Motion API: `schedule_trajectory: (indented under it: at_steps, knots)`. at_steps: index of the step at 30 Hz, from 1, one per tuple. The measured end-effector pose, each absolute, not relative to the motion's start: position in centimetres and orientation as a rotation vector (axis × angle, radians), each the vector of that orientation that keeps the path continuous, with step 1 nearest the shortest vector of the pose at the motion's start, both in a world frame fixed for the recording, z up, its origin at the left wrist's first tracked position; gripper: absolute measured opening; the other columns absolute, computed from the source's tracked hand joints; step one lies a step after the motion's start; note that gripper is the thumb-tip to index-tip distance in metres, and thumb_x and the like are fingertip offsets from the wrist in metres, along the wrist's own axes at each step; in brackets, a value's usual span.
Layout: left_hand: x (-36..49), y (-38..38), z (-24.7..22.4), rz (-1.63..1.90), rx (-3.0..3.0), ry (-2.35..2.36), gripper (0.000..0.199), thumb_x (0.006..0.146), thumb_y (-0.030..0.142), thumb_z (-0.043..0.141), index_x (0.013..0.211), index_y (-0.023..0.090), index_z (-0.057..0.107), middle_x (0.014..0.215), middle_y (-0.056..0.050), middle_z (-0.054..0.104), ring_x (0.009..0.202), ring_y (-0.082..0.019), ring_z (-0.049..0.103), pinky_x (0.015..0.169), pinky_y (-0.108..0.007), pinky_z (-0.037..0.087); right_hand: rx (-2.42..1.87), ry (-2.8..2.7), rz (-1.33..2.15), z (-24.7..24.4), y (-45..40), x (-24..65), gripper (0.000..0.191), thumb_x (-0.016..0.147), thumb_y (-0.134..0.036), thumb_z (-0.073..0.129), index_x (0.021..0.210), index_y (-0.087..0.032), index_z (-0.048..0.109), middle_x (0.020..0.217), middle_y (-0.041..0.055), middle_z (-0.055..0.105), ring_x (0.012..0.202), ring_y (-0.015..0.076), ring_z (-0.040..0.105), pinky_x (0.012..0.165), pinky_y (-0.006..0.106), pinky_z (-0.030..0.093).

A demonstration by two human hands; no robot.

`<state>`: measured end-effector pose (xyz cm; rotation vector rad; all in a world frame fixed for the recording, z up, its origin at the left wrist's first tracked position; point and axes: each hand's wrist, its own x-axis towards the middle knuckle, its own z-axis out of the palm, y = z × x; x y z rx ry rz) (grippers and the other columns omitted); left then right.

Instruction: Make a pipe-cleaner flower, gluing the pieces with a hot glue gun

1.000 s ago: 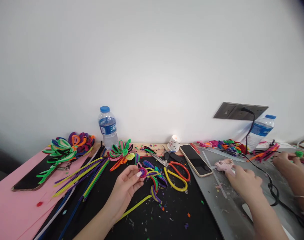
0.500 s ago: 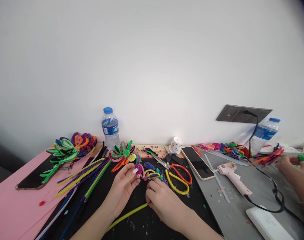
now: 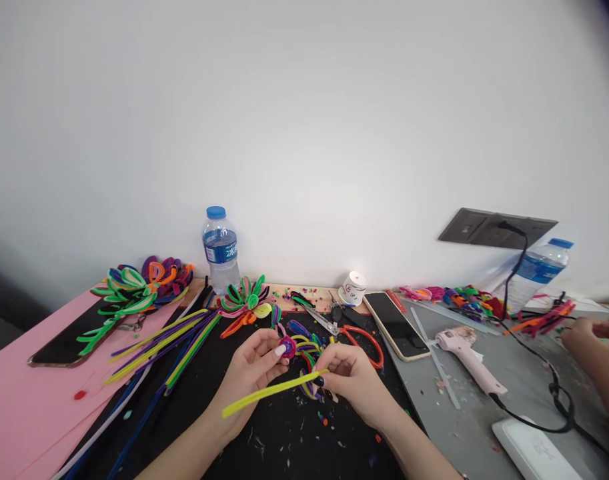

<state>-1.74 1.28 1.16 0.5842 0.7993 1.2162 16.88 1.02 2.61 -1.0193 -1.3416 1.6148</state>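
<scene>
Between the thumb and fingers of my left hand [image 3: 257,367] is a small purple and pink pipe-cleaner coil [image 3: 287,347]. My right hand [image 3: 351,383] pinches one end of a yellow pipe cleaner [image 3: 269,395], whose free end slants down to the left in front of my left wrist. Just behind my hands lie looped pipe-cleaner pieces [image 3: 300,329] in purple, yellow and green, partly hidden by my fingers. Scissors [image 3: 367,341] with red and yellow handles rest beyond my right hand, the yellow handle mostly covered by it.
A pipe-cleaner flower [image 3: 249,300] and loose pipe cleaners [image 3: 159,343] lie left, near a water bottle [image 3: 221,250]. To the right are a phone [image 3: 397,327], a pink glue gun [image 3: 469,360] with its cord, and a white box [image 3: 534,450]. Another person's hand [image 3: 594,347] works at far right.
My right hand has lifted the yellow pipe cleaner off the black mat and swung it in front of my left wrist. The left hand still holds the coil, now slightly further right.
</scene>
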Motion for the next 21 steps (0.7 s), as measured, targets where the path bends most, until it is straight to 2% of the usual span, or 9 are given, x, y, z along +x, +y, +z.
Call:
schedule_trajectory:
  at_steps: [12, 21]
  knots:
    - [-1.48, 1.23, 1.12, 1.239, 0.637, 0.889, 0.022, 0.062, 0.020, 0.074, 0.079, 0.018, 0.061, 0.071, 0.003, 0.060, 0.060, -0.010, 0.058, 0.062, -0.021, 0.049, -0.922, -1.117, 1.735, 2.29, 1.67, 17.43, 0.014, 0.056, -0.018, 0.077, 0.064, -0.013, 0.067, 0.060, -0.0001, 0.063, 0.049, 0.0081, 0.052, 0.046, 0.018, 0.040]
    - [-1.18, 0.87, 1.66, 1.237, 0.824, 0.969, 0.018, 0.063, 0.022, 0.073, 0.074, 0.018, 0.059, 0.070, 0.003, 0.060, 0.064, -0.013, 0.058, 0.062, -0.023, 0.048, -0.839, -1.006, 1.805, 1.61, 1.83, 17.90, 0.016, 0.056, -0.017, 0.078, 0.065, -0.013, 0.066, 0.057, -0.0017, 0.061, 0.045, 0.0073, 0.052, 0.043, 0.018, 0.039]
